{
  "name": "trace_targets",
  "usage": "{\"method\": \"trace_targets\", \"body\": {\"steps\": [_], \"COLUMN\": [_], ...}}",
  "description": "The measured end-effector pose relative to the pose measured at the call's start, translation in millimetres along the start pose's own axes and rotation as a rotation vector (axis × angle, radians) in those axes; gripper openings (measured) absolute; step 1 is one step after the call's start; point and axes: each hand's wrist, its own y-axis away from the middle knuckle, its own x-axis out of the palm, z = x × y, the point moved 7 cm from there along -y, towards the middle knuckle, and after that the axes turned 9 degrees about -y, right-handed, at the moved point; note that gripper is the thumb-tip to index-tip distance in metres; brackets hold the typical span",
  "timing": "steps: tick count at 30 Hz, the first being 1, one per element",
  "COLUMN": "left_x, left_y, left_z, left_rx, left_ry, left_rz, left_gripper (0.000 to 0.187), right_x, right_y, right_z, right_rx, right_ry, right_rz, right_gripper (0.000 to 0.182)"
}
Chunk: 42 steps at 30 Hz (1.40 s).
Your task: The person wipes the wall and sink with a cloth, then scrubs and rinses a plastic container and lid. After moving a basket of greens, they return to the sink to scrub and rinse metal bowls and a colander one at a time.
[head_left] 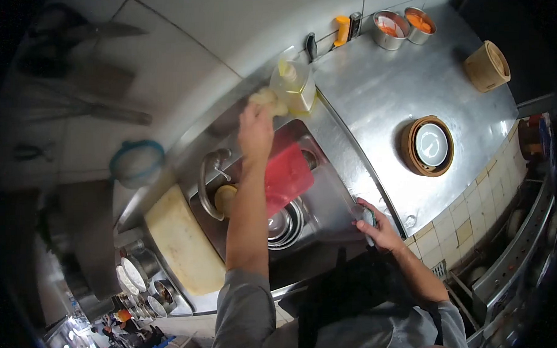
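My left hand reaches over the sink's back edge, fingers closed on a pale yellow sponge. Right beside the sponge stands a clear soap bottle with yellowish liquid. Over the right part of the sink, my right hand grips a small grey and dark object, too blurred to name. A red board lies in the sink, partly over round metal bowls. The curved faucet is left of my left forearm, near a yellow round item.
A pale cutting board lies left of the sink. On the steel counter are a bamboo steamer holding a white dish, a closed steamer and two metal tins. Knife handles line the wall.
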Motion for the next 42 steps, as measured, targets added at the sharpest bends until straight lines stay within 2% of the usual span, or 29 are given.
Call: {"method": "trace_targets", "body": {"steps": [1, 2, 4, 5, 7, 8, 10, 11, 13, 14, 16, 17, 21, 23, 25, 29, 33, 36, 38, 40, 41, 42], "left_x": [23.5, 29.3, 31.6, 27.9, -36.7, -40.5, -46.9, -32.7, -7.5, -8.3, -8.6, -16.5, -24.9, -25.8, -33.3, -35.5, -36.7, -26.8, -31.1, -33.2, -14.8, -7.3], "left_y": [3.6, 5.2, 6.1, 12.7, 10.1, 3.3, -7.0, -16.0, -34.5, -36.5, -36.5, -30.2, 23.0, 45.4, 47.9, 48.2, 56.9, 67.7, 74.8, 83.6, 81.7, 69.1], "left_z": [1.8, 0.5, -7.4, -15.7, -45.1, -59.8, -78.9, -82.2, -73.7, -72.9, -82.7, -90.5, -119.0, -131.0, -134.9, -134.4, -129.1, -123.2, -118.9, -85.7, -62.0, -45.0], "left_rx": [-0.077, -0.077, -0.137, -0.131, -0.219, -0.217, -0.190, -0.203, -0.328, -0.326, -0.320, -0.258, -0.204, -0.179, -0.184, -0.169, -0.183, -0.277, -0.215, -0.235, -0.379, -0.382], "left_ry": [-0.011, 0.000, 0.023, 0.031, 0.041, 0.048, 0.401, 0.392, 0.873, 0.866, 0.787, 0.733, 0.701, 0.742, 0.741, 0.757, 0.772, 0.901, 1.030, 1.044, 0.935, 0.933], "left_rz": [0.193, 0.193, 0.275, 0.278, -0.076, -0.065, -0.245, -0.249, -0.300, -0.317, -0.164, -0.197, -0.123, -0.093, -0.094, -0.059, -0.118, -0.078, -0.178, -0.335, -0.222, -0.217], "left_gripper": [0.047, 0.047, 0.060, 0.060, 0.087, 0.087, 0.105, 0.105, 0.101, 0.101, 0.092, 0.085, 0.084, 0.088, 0.091, 0.099, 0.105, 0.110, 0.097, 0.079, 0.065, 0.065], "right_x": [1.6, 4.1, 14.8, 8.7, 4.4, 1.6, 1.5, 9.2, 16.1, 20.0, 22.4, 16.9, 3.1, 4.2, 11.5, 16.8, 12.1, 11.5, 10.0, 13.2, 13.0, 12.9], "right_y": [0.2, 0.4, 0.2, -1.6, -6.2, -5.0, -4.8, -2.3, 3.8, 6.8, 12.2, 14.8, 19.5, 21.4, 21.3, 14.3, 10.9, 8.6, 7.1, 8.3, 8.8, 10.3], "right_z": [3.3, 12.4, 38.8, 33.0, 36.1, 34.4, 23.9, 33.3, 43.0, 50.0, 57.4, 55.8, 42.3, 37.9, 35.4, 27.3, 24.6, 26.4, 28.2, 32.5, 31.8, 29.9], "right_rx": [0.036, 0.038, -0.027, -0.043, -0.043, -0.029, -0.033, -0.040, -0.094, -0.150, -0.172, -0.163, -0.118, -0.116, -0.054, -0.060, -0.084, -0.090, -0.078, -0.163, -0.151, -0.145], "right_ry": [-0.025, -0.019, 0.182, 0.238, 0.258, 0.276, 0.215, 0.232, 0.318, 0.398, 0.402, 0.400, 0.362, 0.385, 0.368, 0.356, 0.335, 0.350, 0.373, 0.482, 0.451, 0.449], "right_rz": [-0.029, -0.037, 0.015, 0.009, -0.036, -0.073, -0.072, -0.047, 0.011, 0.045, 0.066, 0.028, -0.014, -0.018, 0.015, 0.034, -0.005, -0.020, -0.016, 0.020, 0.019, 0.020], "right_gripper": [0.076, 0.076, 0.077, 0.081, 0.081, 0.082, 0.082, 0.081, 0.081, 0.081, 0.080, 0.081, 0.081, 0.081, 0.081, 0.081, 0.082, 0.083, 0.083, 0.082, 0.081, 0.081]}}
